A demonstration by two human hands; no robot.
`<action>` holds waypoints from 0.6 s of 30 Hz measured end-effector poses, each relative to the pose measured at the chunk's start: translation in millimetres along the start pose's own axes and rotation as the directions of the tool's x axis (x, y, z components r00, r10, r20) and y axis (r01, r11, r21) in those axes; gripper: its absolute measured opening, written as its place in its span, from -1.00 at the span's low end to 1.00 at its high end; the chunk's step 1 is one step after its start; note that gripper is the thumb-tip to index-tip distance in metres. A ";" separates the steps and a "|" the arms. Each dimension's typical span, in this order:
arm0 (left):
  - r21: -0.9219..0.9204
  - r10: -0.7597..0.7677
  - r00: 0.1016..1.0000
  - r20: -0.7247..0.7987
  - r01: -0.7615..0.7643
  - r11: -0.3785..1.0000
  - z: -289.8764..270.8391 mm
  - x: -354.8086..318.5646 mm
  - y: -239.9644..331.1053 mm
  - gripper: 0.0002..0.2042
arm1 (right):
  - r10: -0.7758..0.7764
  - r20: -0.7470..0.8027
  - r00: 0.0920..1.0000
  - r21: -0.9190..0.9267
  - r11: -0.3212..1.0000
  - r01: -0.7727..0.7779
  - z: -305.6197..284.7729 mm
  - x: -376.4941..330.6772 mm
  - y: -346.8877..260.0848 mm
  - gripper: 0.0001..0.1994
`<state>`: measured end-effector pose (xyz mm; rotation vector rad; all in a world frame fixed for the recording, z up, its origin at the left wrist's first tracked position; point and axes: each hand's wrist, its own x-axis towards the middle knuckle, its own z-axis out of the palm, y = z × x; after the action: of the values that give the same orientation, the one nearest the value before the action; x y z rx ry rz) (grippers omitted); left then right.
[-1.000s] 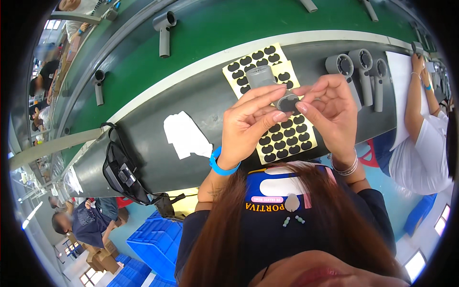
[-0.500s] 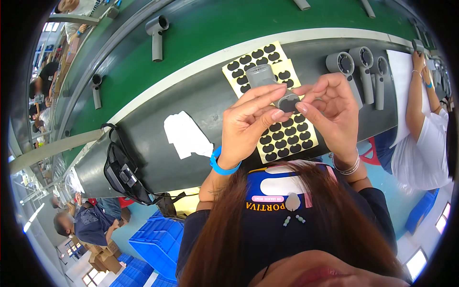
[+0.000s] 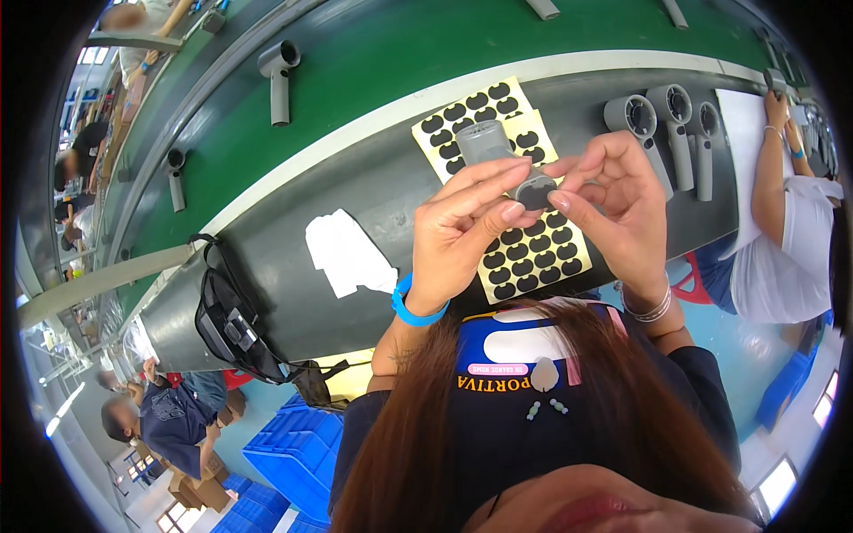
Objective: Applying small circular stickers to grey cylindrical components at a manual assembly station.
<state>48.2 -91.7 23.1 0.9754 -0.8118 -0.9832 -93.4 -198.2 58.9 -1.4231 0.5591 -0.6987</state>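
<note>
A grey handheld fan [image 3: 484,138] is held over the bench, its handle end toward me and its round head pointing away. My left hand [image 3: 466,222] is closed around the handle, with the thumb beside the end face. On that end face lies a dark, notched oval sticker [image 3: 537,193]. My right hand [image 3: 613,191] pinches at the sticker's right edge with thumb and index finger; the other fingers are curled. Beneath both hands lie pale yellow sheets of black oval stickers [image 3: 533,258], partly covered by the hands and the fan.
Several grey fans [image 3: 671,111] lie on the bench to the right. A white paper piece [image 3: 346,253] and a black bag [image 3: 227,311] are at left. Beyond the bench's pale edge, a green conveyor [image 3: 373,53] carries more fans [image 3: 279,84]. A co-worker [image 3: 782,240] sits at right.
The fans on the green conveyor have shifted slightly left. The co-worker at right has moved a little. My hands and the held fan are almost unmoved.
</note>
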 end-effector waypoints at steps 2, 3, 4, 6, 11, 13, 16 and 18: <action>-0.002 -0.005 1.000 0.005 0.005 1.000 -1.0 0.0 -0.1 -0.70 | -0.020 -0.006 1.000 -0.008 1.000 0.020 1.1 -0.1 -0.7 -0.72; -0.002 -0.005 1.000 0.007 0.005 1.000 -0.9 0.0 -0.2 -0.70 | -0.020 -0.008 1.000 -0.009 1.000 0.020 1.0 -0.2 -0.6 -0.72; -0.002 -0.005 1.000 0.009 0.005 1.000 -0.8 0.0 -0.2 -0.70 | -0.022 -0.007 1.000 -0.012 1.000 0.022 0.8 -0.2 -0.5 -0.71; -0.002 -0.005 1.000 0.011 0.005 1.000 -0.5 0.1 -0.4 -0.70 | -0.023 -0.007 1.000 -0.015 1.000 0.023 0.6 -0.2 -0.5 -0.71; -0.005 -0.009 1.000 0.003 0.009 1.000 1.2 0.1 -0.7 -0.70 | -0.019 -0.009 1.000 -0.039 0.999 0.018 -0.6 0.0 -1.3 -0.72; 0.005 -0.010 1.000 0.005 0.010 1.000 0.7 -0.5 -0.9 -0.70 | 0.004 0.000 1.000 -0.044 0.999 -0.004 -1.3 -0.3 -3.3 -0.69; 0.011 -0.010 1.000 0.009 0.010 1.000 0.4 -1.0 -0.6 -0.70 | 0.026 0.009 1.000 -0.053 0.998 -0.026 -1.1 -0.6 -4.2 -0.67; 0.008 -0.010 1.000 0.012 0.010 1.000 0.6 -1.4 0.0 -0.70 | 0.025 0.008 1.000 -0.056 0.998 -0.025 -0.6 -0.8 -4.5 -0.67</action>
<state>47.2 -90.6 23.1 0.9820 -0.8224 -0.9955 -94.9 -198.1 63.2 -1.4678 0.5923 -0.6607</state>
